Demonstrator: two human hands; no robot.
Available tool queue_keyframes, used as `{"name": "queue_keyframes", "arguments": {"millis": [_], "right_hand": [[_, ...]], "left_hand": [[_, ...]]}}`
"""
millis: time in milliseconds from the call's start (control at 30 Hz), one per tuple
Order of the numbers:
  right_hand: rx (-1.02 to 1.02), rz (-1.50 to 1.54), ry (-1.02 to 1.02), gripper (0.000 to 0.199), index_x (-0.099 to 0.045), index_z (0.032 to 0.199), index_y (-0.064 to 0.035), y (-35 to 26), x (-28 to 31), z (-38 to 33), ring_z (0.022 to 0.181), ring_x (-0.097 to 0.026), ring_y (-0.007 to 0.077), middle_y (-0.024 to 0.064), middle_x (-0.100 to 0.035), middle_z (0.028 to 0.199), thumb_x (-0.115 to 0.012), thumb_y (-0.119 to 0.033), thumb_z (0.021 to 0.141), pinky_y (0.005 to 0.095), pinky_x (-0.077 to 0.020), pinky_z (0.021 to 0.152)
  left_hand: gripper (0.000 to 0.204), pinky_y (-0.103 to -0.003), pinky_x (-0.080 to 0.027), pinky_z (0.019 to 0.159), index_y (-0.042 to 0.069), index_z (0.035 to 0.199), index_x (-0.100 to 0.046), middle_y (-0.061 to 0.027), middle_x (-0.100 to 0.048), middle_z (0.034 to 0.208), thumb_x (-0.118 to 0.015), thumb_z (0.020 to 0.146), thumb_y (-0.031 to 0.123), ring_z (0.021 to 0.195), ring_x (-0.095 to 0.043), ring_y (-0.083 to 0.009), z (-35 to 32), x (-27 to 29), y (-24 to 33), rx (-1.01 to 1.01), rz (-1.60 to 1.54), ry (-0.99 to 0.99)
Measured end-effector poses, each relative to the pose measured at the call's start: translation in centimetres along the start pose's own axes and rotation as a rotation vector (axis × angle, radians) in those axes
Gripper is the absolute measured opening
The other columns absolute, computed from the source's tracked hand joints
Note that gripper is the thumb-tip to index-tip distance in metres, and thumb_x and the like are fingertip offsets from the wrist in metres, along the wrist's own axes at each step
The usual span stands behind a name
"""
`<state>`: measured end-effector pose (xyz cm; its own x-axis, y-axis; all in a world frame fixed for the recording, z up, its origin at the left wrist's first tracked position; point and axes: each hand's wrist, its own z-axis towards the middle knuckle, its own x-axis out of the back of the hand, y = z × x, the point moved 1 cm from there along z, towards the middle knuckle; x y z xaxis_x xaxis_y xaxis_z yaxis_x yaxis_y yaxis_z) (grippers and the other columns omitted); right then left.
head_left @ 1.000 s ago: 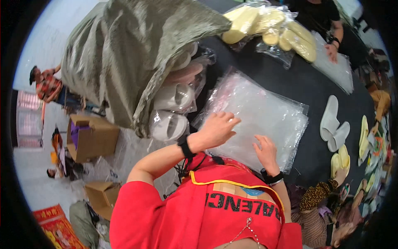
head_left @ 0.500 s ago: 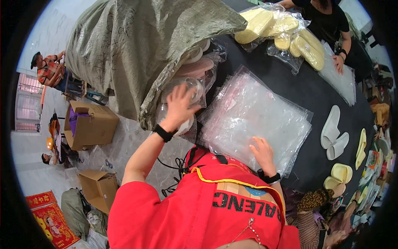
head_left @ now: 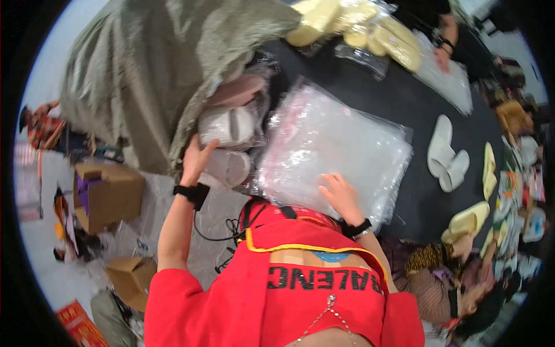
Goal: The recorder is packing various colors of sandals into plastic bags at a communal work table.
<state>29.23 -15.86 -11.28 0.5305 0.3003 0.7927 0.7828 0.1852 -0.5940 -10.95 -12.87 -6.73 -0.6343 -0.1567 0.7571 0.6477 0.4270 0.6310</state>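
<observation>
My left hand point(head_left: 198, 160) is at the edge of a large grey-green woven sack point(head_left: 133, 75), its thumb spread away from the fingers. Beside it, bagged white slippers point(head_left: 232, 126) stick out of the sack's mouth, with another pale pair point(head_left: 227, 168) below and a pink pair point(head_left: 237, 91) above. Whether the fingertips touch the sack or a slipper bag, I cannot tell. My right hand point(head_left: 340, 196), fingers apart and slightly blurred, rests on the near part of a stack of clear plastic bags point(head_left: 341, 139) and holds nothing.
Loose white slippers point(head_left: 446, 156) and yellow slippers point(head_left: 467, 221) lie on the right of the dark table point(head_left: 399, 104). Bagged yellow slippers point(head_left: 399, 43) lie at the back, near a co-worker's hand point(head_left: 444, 56) on more clear bags. Cardboard boxes point(head_left: 110, 196) stand on the floor at left.
My left hand has moved from over the white slippers toward the sack's edge, uncovering them. My right hand stays on the bag stack. The whole view has shifted.
</observation>
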Motion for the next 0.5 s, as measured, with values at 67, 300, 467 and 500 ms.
{"name": "queue_keyframes", "arguments": {"millis": [67,300,467,500], "right_hand": [[-0.057,0.000,0.015,0.033,-0.055,0.106,-0.0116,-0.2,-0.5,0.1,0.093,-0.054,0.0287,0.0092,-0.053,0.103,-0.057,-0.026,0.077,0.0416,-0.0445,0.074],[-0.038,0.009,0.012,0.036,-0.056,0.105,-0.0135,0.4,-0.8,0.0,0.097,-0.051,0.0276,0.0085,-0.052,0.102,-0.059,-0.032,0.074,0.0424,-0.0418,0.077],[-0.066,-0.089,-0.028,0.046,-0.056,0.105,-0.0144,-1.5,0.0,-0.7,0.102,-0.047,0.0313,0.0102,-0.048,0.111,-0.063,-0.041,0.068,0.0457,-0.0369,0.080],[-0.062,-0.134,-0.009,0.051,-0.054,0.111,-0.0178,-1.5,-0.3,-0.9,0.104,-0.045,0.0302,0.0113,-0.047,0.113,-0.063,-0.044,0.068,0.0454,-0.0355,0.080]], "left_hand": [[0.045,-0.033,-0.041,0.072,-0.003,0.098,-0.051,-0.0155,-0.058,0.090,-0.061,0.074,0.034,0.083,-0.055,-0.0251,-0.4,-0.2,0.7,-0.009,-0.118,-0.019],[0.025,-0.027,-0.041,0.075,0.001,0.099,-0.052,-0.0063,-0.057,0.092,-0.060,0.078,0.012,0.083,-0.054,-0.0153,1.9,1.4,1.2,0.142,-0.704,-0.196],[0.024,-0.024,-0.041,0.077,0.001,0.102,-0.052,-0.0041,-0.057,0.097,-0.055,0.083,0.015,0.088,-0.054,-0.0110,-0.9,6.2,11.1,0.049,-0.878,-0.356],[0.025,-0.025,-0.041,0.077,0.001,0.104,-0.052,-0.0041,-0.057,0.097,-0.054,0.084,0.016,0.089,-0.054,-0.0109,-1.5,6.4,13.5,-0.020,-0.878,-0.398]]}}
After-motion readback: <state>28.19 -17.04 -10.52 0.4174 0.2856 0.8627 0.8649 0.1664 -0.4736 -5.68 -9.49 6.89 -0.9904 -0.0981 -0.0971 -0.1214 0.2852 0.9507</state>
